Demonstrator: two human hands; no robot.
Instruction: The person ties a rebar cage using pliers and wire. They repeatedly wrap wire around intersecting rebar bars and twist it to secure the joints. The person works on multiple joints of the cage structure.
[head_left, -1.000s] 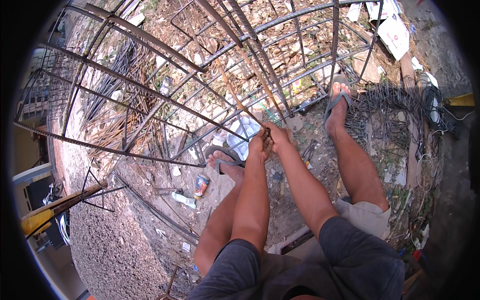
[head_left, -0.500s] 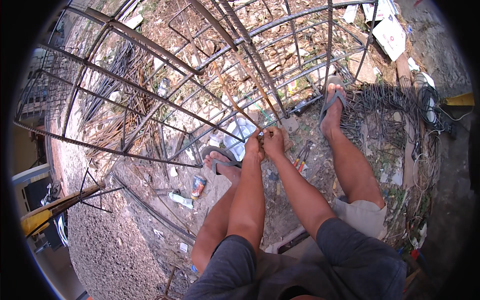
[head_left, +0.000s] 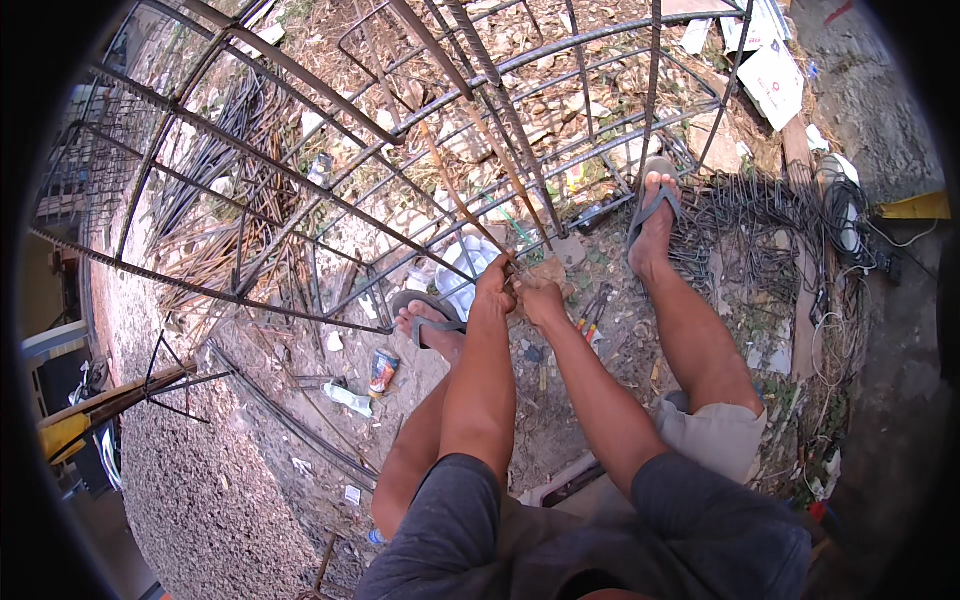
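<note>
In the head view, seen from above: left hand (head_left: 495, 287) and right hand (head_left: 541, 301) close to each other, at the near edge of the cage (head_left: 433, 47), by the lower end of a rusty rod (head_left: 461, 203). In both hands, fingers curled and narrow; whether pinched on the rod, on something thin or on nothing, cannot tell, because of small size and hidden fingertips. To the right of this rod, a second rod (head_left: 519, 192), also rusty, apart from the hands. Left foot (head_left: 422, 318) near the left corner of the cage's near edge, with white plastic (head_left: 457, 285) just beside; right foot (head_left: 655, 220) near the right corner, next to a wire heap (head_left: 730, 215). On the ground (head_left: 545, 410), near the right hand, pliers (head_left: 596, 308), untouched. As for possible trouble: perhaps a sudden springing of the rod toward the fingers, from a loose or uneven pinch; perhaps a scratch on bare skin, from rough rod ends and no gloves; perhaps a shifting of the cage onto the toes, from too strong pulling at its near edge. Also possible, a stumble, from catching the right sandal in the wire heap or from stepping backward on the pliers.
</note>
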